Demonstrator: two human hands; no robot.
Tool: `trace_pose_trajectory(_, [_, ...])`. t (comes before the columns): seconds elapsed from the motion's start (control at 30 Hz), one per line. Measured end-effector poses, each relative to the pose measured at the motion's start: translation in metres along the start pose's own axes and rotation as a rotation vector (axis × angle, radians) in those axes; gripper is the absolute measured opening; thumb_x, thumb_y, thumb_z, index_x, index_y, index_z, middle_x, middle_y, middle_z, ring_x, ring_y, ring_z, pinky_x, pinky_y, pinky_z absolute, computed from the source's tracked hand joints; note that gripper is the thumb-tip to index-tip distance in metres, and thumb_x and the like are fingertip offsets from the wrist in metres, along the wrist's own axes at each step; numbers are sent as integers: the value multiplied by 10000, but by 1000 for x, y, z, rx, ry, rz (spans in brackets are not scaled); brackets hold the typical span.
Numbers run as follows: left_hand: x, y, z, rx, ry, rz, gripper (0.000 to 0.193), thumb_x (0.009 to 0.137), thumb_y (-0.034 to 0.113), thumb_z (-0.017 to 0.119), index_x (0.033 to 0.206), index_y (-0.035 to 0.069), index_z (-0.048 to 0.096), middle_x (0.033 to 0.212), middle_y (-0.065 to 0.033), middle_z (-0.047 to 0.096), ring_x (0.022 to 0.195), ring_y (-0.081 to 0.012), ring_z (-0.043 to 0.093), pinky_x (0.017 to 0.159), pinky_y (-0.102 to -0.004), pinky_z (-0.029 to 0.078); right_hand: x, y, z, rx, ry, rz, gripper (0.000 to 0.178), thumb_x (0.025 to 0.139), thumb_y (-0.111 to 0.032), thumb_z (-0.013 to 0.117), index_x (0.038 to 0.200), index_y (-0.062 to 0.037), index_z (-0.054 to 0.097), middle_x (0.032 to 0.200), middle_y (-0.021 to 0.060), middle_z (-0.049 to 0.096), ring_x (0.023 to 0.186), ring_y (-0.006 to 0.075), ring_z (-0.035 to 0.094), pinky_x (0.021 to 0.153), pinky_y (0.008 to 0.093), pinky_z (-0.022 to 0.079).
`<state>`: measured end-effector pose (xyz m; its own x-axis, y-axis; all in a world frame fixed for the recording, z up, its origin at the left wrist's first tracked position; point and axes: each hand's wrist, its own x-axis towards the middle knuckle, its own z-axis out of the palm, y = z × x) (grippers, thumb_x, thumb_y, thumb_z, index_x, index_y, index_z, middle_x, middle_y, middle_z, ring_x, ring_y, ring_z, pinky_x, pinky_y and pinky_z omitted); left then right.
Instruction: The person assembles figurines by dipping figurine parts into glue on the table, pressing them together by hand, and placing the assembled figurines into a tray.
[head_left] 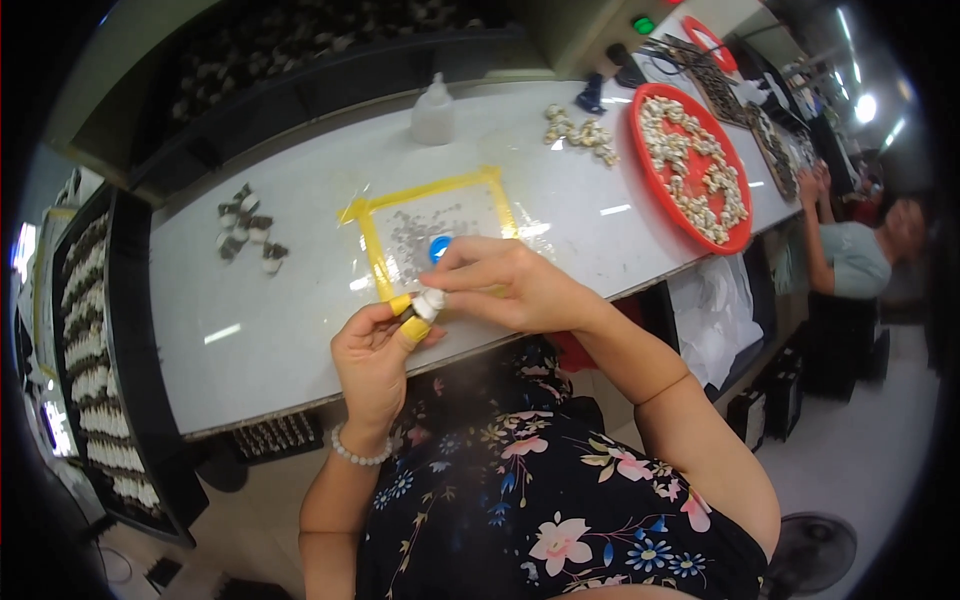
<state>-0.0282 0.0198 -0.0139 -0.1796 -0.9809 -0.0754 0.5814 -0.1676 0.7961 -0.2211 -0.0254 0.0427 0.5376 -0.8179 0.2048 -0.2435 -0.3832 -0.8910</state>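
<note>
Between the yellow-wrapped thumb and finger of my left hand (370,350) is a small white part (429,301) with a dark end. My right hand (515,285) closes its fingertips around the top of that same part; the exact contact is partly hidden by the fingers. Just beyond my right fingertips stands a small round blue cap or dish (440,248). Small grey pieces (415,230) lie scattered on the table inside a square of yellow tape (430,188).
At right, a red round tray (742,232) holds many white-and-metallic parts, with several more (580,132) beside it. A white squeeze bottle (433,112) stands at the back. Dark-and-white parts (245,225) lie left. A loaded rack (105,370) flanks the table; a person (850,258) sits far right.
</note>
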Motion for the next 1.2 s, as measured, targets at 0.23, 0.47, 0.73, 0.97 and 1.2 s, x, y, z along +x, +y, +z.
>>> trace_pose_trajectory(0.23, [-17, 27, -7, 563, 110, 144, 245, 799, -81, 613, 1037, -65, 554, 1006, -123, 612, 912, -183, 617, 829, -285, 503, -19, 19, -51, -303, 143, 50, 268, 796, -33, 636, 1063, -28, 654, 938, 116, 645, 864, 218, 615, 773, 309, 481])
trace_pose_trajectory(0.47, [-39, 67, -73, 1501, 431, 530, 268, 727, -78, 648, 983, -28, 585, 952, -143, 610, 833, -262, 584, 757, -348, 478, -10, 71, -135, -953, 542, 63, 215, 734, -30, 641, 948, -27, 648, 903, 123, 639, 884, 278, 580, 771, 357, 468])
trace_pose_trajectory(0.73, [-13, 95, -62, 1595, 377, 663, 368, 698, 31, 707, 1031, -42, 567, 1038, -191, 573, 985, -356, 527, 863, -425, 429, -2, 67, -120, -901, 455, 16, 171, 784, -47, 610, 951, -11, 617, 929, 119, 623, 859, 268, 560, 763, 350, 441])
trace_pose_trajectory(0.97, [57, 86, -61, 1695, 112, 564, 207, 735, 40, 583, 933, -18, 567, 933, -203, 568, 920, -354, 546, 789, -423, 473, -23, 17, -70, -412, -18, 238, 144, 769, -30, 615, 909, -12, 643, 876, 97, 599, 783, 198, 564, 697, 278, 427])
trace_pose_trajectory(1.2, [49, 92, -53, 1528, -30, 451, 182, 737, 23, 581, 913, -25, 593, 911, -186, 580, 783, -291, 584, 725, -376, 500, -13, 16, -59, -233, -34, 342, 139, 767, -10, 598, 896, 25, 635, 840, 96, 564, 754, 181, 552, 690, 265, 445])
